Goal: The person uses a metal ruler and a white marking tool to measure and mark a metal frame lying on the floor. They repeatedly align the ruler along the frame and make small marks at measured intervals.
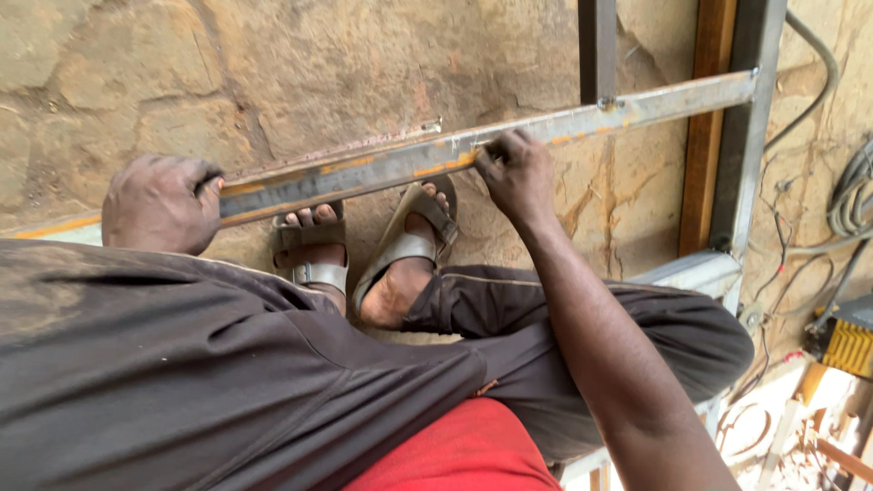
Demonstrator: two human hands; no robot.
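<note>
**Bar held across the frame, both hands on it**

I look down over my own knees at a long steel bar (364, 168) that runs slantwise across the view, low at the left and rising to the right, where its far end lies on the upright members of a steel frame (741, 145) resting on the stone floor (300, 64). A small tack or lug shows where the bar crosses the dark upright near the top.

My left hand (159, 205) is closed in a fist round the bar's lower stretch, fingers wrapped over the top edge. My right hand (516, 173) sits further up, thumb and fingertips pinched on the bar's upper edge just where orange marking streaks the metal; whether something small lies under those fingertips I cannot tell.

My two sandalled feet (364, 255) are planted under the bar, between the hands. Cables (850, 195) trail at the right, with a yellow-fronted machine (846, 341) in the lower right corner.

I judge this to be the positioning step: the bar is being lined up against the frame, steadied at one point and fine-set at another. The next move, as I read it, calls for a firm left grip while the right hand nudges the bar so that its end sits square on the upright, without letting it slide off.
</note>
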